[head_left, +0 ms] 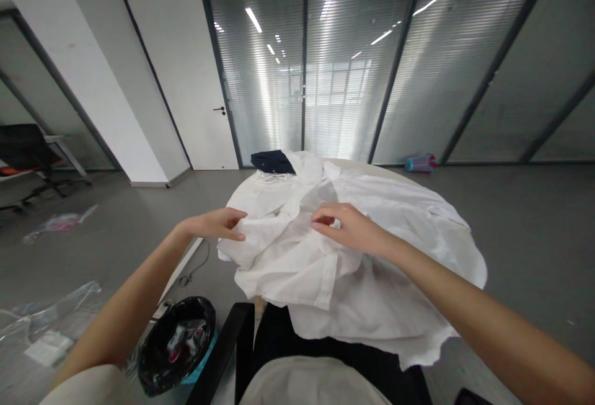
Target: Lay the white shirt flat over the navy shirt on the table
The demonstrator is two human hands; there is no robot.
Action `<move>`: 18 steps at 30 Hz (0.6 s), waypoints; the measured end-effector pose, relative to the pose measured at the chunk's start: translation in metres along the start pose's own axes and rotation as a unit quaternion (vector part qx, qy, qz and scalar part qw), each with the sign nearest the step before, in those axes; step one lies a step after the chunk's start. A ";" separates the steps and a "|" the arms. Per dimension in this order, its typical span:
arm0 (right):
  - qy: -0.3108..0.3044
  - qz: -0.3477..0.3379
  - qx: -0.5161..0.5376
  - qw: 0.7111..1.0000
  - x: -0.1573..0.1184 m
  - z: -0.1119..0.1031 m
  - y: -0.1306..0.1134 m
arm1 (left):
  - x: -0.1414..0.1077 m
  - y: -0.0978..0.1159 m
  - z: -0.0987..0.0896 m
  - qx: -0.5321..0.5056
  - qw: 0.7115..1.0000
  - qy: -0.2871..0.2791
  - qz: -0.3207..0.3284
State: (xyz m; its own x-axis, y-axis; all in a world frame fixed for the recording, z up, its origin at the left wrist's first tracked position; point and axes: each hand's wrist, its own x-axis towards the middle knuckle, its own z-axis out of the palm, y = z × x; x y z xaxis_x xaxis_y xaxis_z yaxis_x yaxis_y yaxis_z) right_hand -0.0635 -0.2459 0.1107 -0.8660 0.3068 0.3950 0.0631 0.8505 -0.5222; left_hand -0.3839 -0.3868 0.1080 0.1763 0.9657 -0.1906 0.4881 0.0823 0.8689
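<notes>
A rumpled white shirt point(297, 256) lies spread over a round table, its lower part hanging over the near edge towards my lap. At its left side is my left hand point(222, 224), open, thumb and fingers apart by the cloth's edge. Over the middle of the shirt my right hand point(346, 226) is closed, thumb and index fingertips together in a ring. Whether cloth is caught between those tips is hidden. A dark navy folded cloth point(273, 162) rests at the table's far left, on folded white fabric.
The pale table rim point(367, 169) shows at the far side. A bin with a black liner point(176, 343) stands at lower left beside a black chair armrest point(237, 330). Clear plastic wrapping point(60, 306) and a cable point(190, 275) lie on the floor at left.
</notes>
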 end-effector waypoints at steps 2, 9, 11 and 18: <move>-0.027 -0.009 0.002 1.000 -0.003 0.017 -0.017 | 0.002 0.009 0.016 -0.001 0.997 0.082 -0.002; 0.162 0.025 0.118 0.979 -0.003 0.071 -0.054 | 0.034 0.080 0.072 -0.144 0.943 0.266 0.142; 0.251 0.029 0.142 0.957 0.001 0.065 -0.047 | 0.046 0.088 0.072 -0.133 0.946 0.234 0.179; 0.272 0.017 0.071 0.959 -0.009 -0.001 -0.018 | 0.139 0.050 0.016 0.046 0.919 0.317 0.229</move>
State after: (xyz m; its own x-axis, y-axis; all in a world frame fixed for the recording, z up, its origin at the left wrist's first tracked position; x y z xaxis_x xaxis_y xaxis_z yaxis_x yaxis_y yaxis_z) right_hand -0.0561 -0.2637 0.1169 -0.4746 0.5438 0.6922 -0.0151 0.7812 -0.6241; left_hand -0.3213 -0.2523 0.1170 -0.1384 0.8459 0.5151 0.5615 -0.3615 0.7444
